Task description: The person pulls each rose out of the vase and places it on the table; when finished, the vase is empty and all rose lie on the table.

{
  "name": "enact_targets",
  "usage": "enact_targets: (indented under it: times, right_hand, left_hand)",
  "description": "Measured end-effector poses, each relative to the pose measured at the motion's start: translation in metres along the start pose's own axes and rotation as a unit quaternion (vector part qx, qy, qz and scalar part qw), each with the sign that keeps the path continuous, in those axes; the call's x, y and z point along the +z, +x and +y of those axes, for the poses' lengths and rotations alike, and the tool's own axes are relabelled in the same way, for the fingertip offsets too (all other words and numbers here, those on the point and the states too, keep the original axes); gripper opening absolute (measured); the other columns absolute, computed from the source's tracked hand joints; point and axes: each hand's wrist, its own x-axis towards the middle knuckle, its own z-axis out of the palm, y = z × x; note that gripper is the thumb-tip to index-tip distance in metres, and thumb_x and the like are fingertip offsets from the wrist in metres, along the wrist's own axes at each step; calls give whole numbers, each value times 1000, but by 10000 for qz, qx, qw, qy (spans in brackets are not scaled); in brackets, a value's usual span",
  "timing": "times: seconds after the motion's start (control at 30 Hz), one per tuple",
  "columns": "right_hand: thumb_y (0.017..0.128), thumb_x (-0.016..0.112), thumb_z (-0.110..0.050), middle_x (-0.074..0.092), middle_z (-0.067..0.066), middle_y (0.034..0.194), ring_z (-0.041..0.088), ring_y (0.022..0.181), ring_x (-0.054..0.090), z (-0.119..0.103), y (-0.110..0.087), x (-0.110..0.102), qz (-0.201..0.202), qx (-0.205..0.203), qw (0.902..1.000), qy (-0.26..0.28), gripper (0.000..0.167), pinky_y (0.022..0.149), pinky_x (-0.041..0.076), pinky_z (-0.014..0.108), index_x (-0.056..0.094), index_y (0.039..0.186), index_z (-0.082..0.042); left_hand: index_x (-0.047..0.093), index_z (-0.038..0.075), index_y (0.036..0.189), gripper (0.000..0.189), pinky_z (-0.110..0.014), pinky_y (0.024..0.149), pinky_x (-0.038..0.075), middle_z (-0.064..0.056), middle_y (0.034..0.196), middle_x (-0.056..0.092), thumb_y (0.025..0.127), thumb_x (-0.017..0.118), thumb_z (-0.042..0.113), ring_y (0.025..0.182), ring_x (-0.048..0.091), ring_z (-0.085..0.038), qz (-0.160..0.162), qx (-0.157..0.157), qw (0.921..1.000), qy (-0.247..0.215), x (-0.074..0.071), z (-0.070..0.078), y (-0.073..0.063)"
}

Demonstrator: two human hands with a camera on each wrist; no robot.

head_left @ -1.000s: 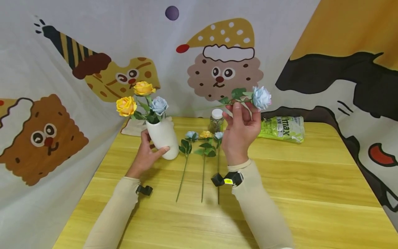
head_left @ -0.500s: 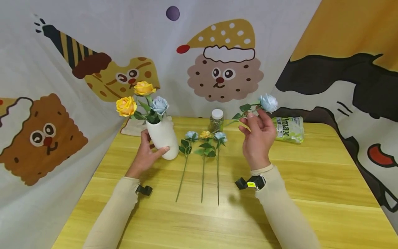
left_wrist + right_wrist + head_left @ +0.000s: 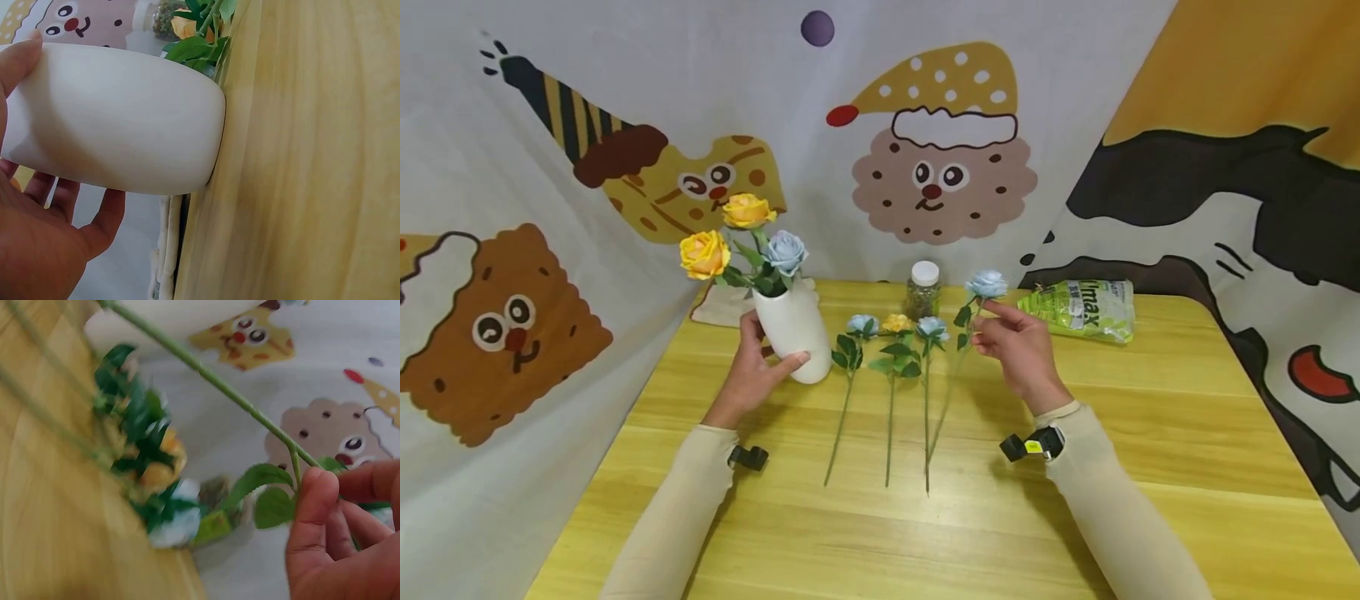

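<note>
A white vase (image 3: 792, 333) stands on the table at the left, bearing two yellow roses (image 3: 704, 255) and one light blue rose (image 3: 786, 252). My left hand (image 3: 752, 375) grips the vase around its side, thumb in front. In the right wrist view my right hand (image 3: 350, 531) pinches a green stem (image 3: 225, 390) between thumb and fingers. That stem carries a light blue rose (image 3: 987, 284), held upright with its stem slanting down to the left. Beside it on the table lie a blue rose (image 3: 862, 326), a yellow rose (image 3: 897, 323) and another blue rose (image 3: 932, 328).
Behind the lying roses stands a white-capped jar (image 3: 923, 290). A green and white packet (image 3: 1086, 311) lies at the back right. Pale folded cloth (image 3: 722, 306) rests behind the vase. A printed curtain (image 3: 820, 108) hangs along the table's back edge.
My right hand first moves right with the blue rose, then lowers; the rose turns from nearly level to upright, its stem swinging down. My left hand and the vase stay put.
</note>
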Motion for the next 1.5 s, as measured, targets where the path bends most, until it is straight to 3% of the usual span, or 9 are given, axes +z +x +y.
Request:
enact_targets:
  times: [0.17,0.3,0.53,0.77,1.03,1.3,1.5]
  right_hand:
    - [100,67,-2,77,-5,85,8,67,72,11,7,-13,-260,645,9950,-715,48,66,61,22,56,145,6]
    - [100,65,-2,75,-6,87,8,68,70,21,12,-20,-343,886,9903,-1010,48,67,61,23,55,146,7]
    - [101,63,-5,71,-4,89,7,68,64,42,27,-28,-397,879,9857,-1381,40,62,56,20,59,138,10]
    - [102,62,-6,72,9,104,7,71,64,55,36,-33,-600,1035,9786,-1676,42,63,56,20,58,139,12]
    - [102,64,-7,72,8,95,8,68,64,65,43,-37,-738,1064,9694,-2086,40,60,55,20,61,139,10]
    - [103,63,-5,71,27,117,7,71,68,65,41,-37,-807,881,9658,-2301,41,65,60,22,59,141,11]
    - [102,64,-6,73,16,108,8,73,69,61,42,-38,-718,1018,9658,-2273,43,67,61,23,60,142,9]
  left_hand:
    - [17,16,158,91,-59,113,43,-14,155,38,94,81,13,138,43,-29,-10,-17,10000,-25,0,3,0]
    - [17,17,158,90,-59,113,42,-14,154,38,94,80,14,138,44,-28,-21,-54,10000,-52,0,3,0]
    - [17,18,158,90,-58,113,43,-14,155,38,95,81,17,139,44,-28,-18,-23,10000,64,0,0,0]
    - [17,18,158,90,-59,112,43,-14,155,37,94,81,19,139,44,-29,-22,14,10000,85,0,2,0]
    - [18,18,157,90,-59,113,42,-14,154,38,94,82,18,139,44,-29,-2,-57,10000,30,-1,1,0]
    - [17,17,157,91,-58,112,43,-15,153,38,94,82,19,137,44,-29,35,-51,10000,79,1,-2,-1]
    - [18,18,157,92,-61,113,42,-15,153,38,93,83,20,138,44,-31,27,-38,10000,60,-1,0,0]
